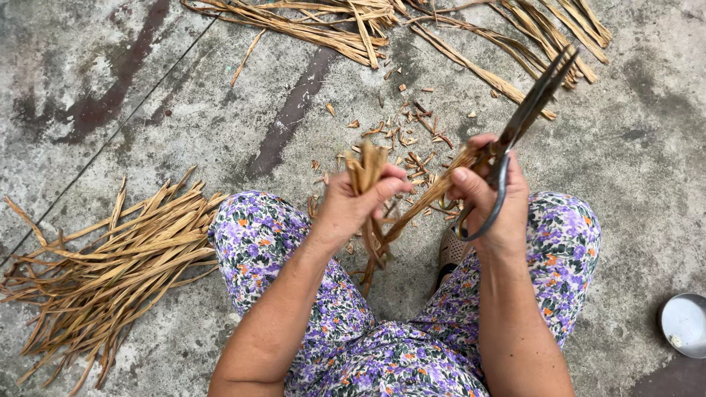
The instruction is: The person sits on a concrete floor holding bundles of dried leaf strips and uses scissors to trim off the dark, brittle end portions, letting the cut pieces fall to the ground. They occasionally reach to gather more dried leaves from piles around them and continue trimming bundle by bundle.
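Note:
My left hand (pixel 353 202) is closed around a small bunch of dried tan leaf strips (pixel 368 167), their cut ends pointing up. My right hand (pixel 491 198) grips a large pair of dark metal scissors (pixel 531 106), blades together and pointing up to the right, and also pinches another strip (pixel 434 195) that slants down between my knees. Both hands hover above my legs in purple flowered trousers (pixel 272 235).
A pile of dried strips (pixel 110 265) lies on the concrete floor at the left. More long strips (pixel 412 29) lie at the top. Small cut scraps (pixel 412 136) are scattered beyond my hands. A round metal dish (pixel 684 323) sits at the right edge.

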